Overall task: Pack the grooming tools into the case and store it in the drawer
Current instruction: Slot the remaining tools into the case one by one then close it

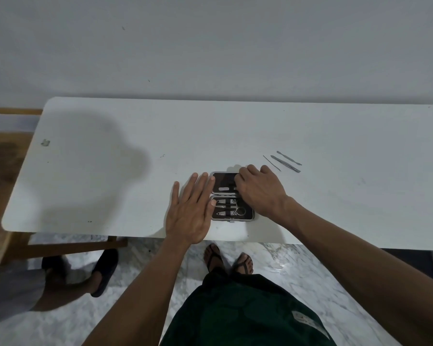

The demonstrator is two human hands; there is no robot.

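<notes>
Watching from here, I worry most about the small dark hinged grooming case with a silver rim (231, 196), lying open just below the middle of the frame near the front edge of the white rectangular table (110, 171): if my right hand (259, 193) pushes a tool into the upper half too hard, the case could skid toward that edge, or the tool could spring out of its strap. My left hand (191, 208) lies flat with straight fingers against the case's left side, steadying it; my right hand is curled over the upper half, but I cannot tell whether it pinches anything, since its fingertips are hidden. A second risk is forgetting the loose pieces right of centre. I count one case, two nail clippers (225, 207) in the lower half, one small piece in the upper half, and three thin metal tools (284, 162) lying side by side on the table, well apart from the case.
</notes>
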